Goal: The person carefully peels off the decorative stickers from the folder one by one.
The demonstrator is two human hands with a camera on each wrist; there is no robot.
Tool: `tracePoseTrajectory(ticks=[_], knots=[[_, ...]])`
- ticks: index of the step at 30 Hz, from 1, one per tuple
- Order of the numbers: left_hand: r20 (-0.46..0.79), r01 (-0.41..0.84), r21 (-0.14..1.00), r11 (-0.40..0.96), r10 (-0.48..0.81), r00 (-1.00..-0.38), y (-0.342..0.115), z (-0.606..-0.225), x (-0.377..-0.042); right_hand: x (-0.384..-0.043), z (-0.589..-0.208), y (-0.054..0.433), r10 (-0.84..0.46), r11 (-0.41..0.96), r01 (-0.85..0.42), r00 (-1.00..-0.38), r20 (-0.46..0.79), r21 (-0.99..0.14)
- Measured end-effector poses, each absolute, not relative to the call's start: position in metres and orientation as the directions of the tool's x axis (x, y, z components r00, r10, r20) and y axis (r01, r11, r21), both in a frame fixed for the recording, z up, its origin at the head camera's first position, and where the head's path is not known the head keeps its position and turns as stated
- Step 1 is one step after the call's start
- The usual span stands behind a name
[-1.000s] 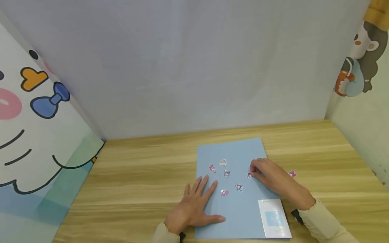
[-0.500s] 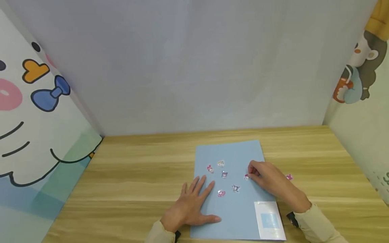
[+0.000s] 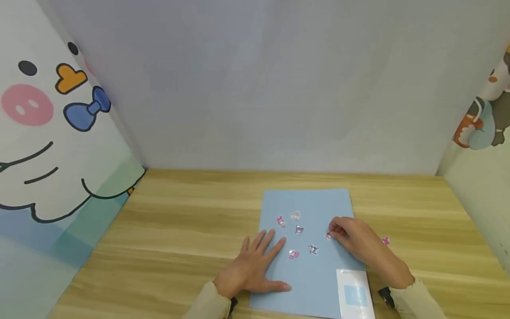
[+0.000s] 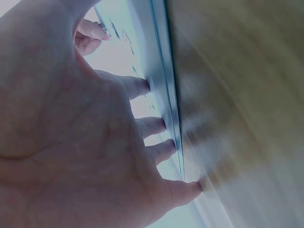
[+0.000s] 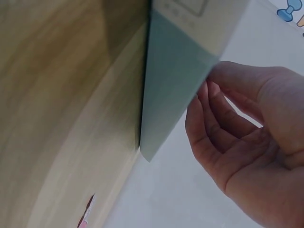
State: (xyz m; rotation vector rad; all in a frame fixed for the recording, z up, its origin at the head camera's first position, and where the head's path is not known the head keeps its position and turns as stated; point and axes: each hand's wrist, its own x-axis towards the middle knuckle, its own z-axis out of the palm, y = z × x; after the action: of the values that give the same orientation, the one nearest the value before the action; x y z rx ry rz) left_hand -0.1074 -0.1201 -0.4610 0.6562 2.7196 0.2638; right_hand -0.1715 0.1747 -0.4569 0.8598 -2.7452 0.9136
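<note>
A light blue folder lies flat on the wooden table with several small cartoon stickers on its cover. My left hand rests spread on the folder's left side, fingers straight. In the left wrist view its fingertips press along the folder's edge, the little finger reaching past it. My right hand has its thumb and fingers curled together over the folder's right part, pinching a small pink-and-white sticker, partly covered by the fingertips. Nearby on the cover are a black-and-white sticker and a purple one.
A loose pink sticker is on the table right of the folder, beside my right forearm. A white label with a blue square fills the folder's lower right corner. A pale curtain stands behind the wooden table.
The head view has shifted and tilted slightly. Both hands keep almost the same place on the folder, the right one still at the pink-and-white sticker.
</note>
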Motion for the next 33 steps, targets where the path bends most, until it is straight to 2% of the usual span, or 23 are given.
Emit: tracePoseTrajectory(ticks=[10,19,24,33], knots=[[-0.301,0.413,0.202,0.888,0.457,-0.837,-0.121,-0.463,-0.107,-0.170,-0.458,0.178,-0.470,0.664,-0.563,-0.826,0.311,-0.493],[-0.283,0.419,0.253,0.872,0.481,-0.830,-0.125,-0.465,-0.104,-0.165,-0.459,0.185,-0.468,0.650,-0.578,-0.816,0.339,-0.494],[-0.267,0.407,0.286,0.867,0.480,-0.835,-0.125,-0.466,-0.103,-0.168,-0.457,0.186,-0.467,0.659,-0.560,-0.828,0.311,-0.503],[-0.284,0.410,0.263,0.873,0.477,-0.832,-0.123,-0.468,-0.105,-0.170,-0.457,0.195,-0.421,0.685,-0.506,-0.862,0.281,-0.524]])
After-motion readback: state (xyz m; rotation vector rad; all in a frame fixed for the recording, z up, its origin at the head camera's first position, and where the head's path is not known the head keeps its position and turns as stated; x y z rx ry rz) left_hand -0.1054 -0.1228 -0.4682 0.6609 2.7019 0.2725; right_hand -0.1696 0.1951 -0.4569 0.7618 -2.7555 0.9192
